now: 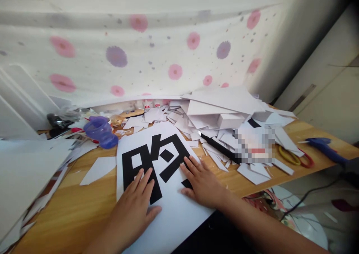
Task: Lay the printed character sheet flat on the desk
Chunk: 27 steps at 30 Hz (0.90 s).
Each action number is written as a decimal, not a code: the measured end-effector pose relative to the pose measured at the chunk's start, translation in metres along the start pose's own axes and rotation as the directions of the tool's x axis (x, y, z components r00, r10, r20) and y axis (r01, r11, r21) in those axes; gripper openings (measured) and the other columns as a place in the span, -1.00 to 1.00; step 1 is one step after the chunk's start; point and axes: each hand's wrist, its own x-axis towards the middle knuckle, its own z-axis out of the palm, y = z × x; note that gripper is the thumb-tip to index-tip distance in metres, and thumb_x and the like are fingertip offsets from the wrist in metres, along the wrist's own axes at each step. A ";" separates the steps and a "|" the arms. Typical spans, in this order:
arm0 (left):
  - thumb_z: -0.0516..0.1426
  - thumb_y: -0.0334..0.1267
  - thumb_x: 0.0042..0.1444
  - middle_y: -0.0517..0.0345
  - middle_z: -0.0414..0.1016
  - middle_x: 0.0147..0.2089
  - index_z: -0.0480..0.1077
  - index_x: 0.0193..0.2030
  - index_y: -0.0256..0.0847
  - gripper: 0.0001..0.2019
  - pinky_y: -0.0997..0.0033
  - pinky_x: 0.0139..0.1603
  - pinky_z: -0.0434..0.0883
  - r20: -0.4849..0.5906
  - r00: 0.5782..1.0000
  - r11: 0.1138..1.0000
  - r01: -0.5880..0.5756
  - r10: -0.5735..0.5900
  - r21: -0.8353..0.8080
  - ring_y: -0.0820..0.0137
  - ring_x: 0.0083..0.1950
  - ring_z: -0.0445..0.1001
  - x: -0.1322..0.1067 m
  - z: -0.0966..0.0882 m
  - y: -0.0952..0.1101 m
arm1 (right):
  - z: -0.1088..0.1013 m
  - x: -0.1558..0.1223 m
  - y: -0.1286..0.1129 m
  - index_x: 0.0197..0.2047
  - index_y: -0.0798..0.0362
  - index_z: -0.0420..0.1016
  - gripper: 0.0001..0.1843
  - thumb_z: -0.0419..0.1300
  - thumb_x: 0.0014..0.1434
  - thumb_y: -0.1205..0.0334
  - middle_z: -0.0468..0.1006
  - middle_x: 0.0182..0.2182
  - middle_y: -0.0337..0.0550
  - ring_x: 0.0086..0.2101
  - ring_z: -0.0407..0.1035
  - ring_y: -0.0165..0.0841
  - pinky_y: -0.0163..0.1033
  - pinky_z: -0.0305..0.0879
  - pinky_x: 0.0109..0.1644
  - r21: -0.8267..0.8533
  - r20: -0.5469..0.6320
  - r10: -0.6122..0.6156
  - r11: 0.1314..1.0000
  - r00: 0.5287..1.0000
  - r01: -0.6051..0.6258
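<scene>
A white sheet (171,213) with a large black cut-out character (157,158) lies on the wooden table (84,205) in front of me. My left hand (134,205) rests flat on the lower left of the character, fingers spread. My right hand (200,181) presses flat on the character's lower right part, fingers stretched out. Neither hand holds anything.
A heap of white paper scraps (224,115) covers the table's back right. A blue glue gun (325,147) and yellow-and-red scissors (294,156) lie at the right. A purple plastic container (101,130) sits at the back left, with stacked white boards (25,164) at the left.
</scene>
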 end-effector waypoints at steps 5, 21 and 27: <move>-0.03 -0.02 0.20 0.17 -0.13 0.45 0.09 0.34 0.03 -0.44 -0.16 0.28 0.10 0.031 0.996 0.995 -0.085 0.087 -0.047 0.05 0.44 -0.16 0.093 -0.022 0.009 | -0.004 0.001 -0.001 0.40 0.14 -0.09 -0.09 -0.27 0.22 -0.35 -0.22 0.38 0.11 0.35 -0.37 -0.02 0.29 -0.38 0.32 0.033 0.011 -0.004 0.999 1.000 0.003; -0.31 0.16 0.25 0.24 -0.27 0.47 -0.19 0.42 0.02 -0.36 -0.31 0.29 -0.06 -0.046 0.988 0.989 0.145 -0.144 0.020 0.15 0.46 -0.24 0.239 -0.015 -0.003 | -0.021 -0.009 0.011 0.36 0.22 0.00 -0.17 -0.25 0.29 -0.26 -0.14 0.37 0.18 0.35 -0.34 -0.05 0.33 -0.39 0.31 0.250 -0.065 -0.172 0.951 0.983 0.183; -0.29 0.16 0.25 0.29 -0.28 0.47 -0.18 0.42 0.05 -0.37 -0.25 0.31 -0.08 -0.023 0.985 0.985 0.171 -0.171 0.033 0.18 0.46 -0.25 0.237 -0.020 0.001 | -0.016 -0.013 0.020 0.29 -0.01 0.14 -0.40 -0.14 0.32 -0.15 0.06 0.34 0.00 0.32 -0.14 -0.06 0.28 -0.17 0.31 0.121 -0.124 -0.535 0.828 0.836 0.548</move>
